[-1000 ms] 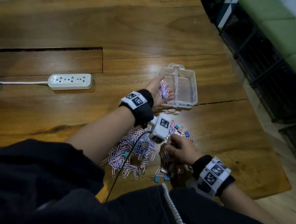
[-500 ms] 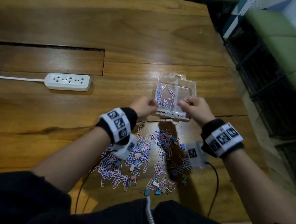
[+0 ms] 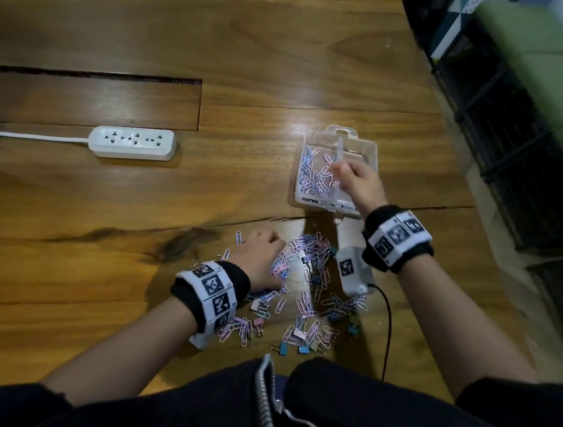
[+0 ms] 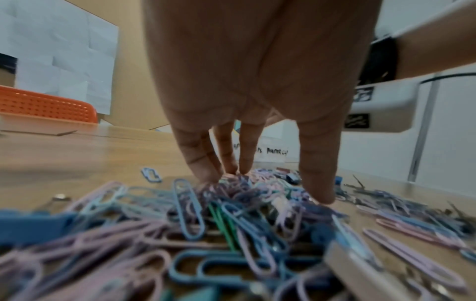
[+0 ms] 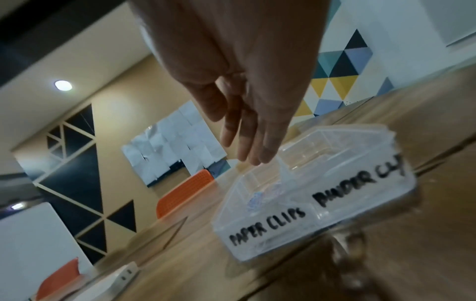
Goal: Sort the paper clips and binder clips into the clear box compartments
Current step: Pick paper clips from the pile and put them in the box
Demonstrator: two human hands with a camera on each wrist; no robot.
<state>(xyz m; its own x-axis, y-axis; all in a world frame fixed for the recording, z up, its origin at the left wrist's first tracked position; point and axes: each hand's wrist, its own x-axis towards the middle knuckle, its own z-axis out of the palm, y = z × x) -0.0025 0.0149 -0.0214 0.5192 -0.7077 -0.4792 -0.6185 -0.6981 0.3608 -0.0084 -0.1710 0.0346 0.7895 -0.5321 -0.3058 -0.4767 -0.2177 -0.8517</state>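
A: Clips (image 3: 304, 284) mostly lie in a heap just near the box (image 3: 370, 149); only its paper-clip side holds any.

B: What changed?

A: Half a second ago both hands held the box's near edge. Now the left hand (image 3: 262, 258) presses spread fingers (image 4: 318, 173) into the heap, and the right hand (image 3: 358, 183) hovers over the box, fingers straight, holding nothing.

B: So?

A: Probably another handful comes next. The binder side looks empty.

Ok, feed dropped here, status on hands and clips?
Left hand open, fingertips on clip pile. Right hand open above clear box. Paper clips in left compartment. Nothing blocking.
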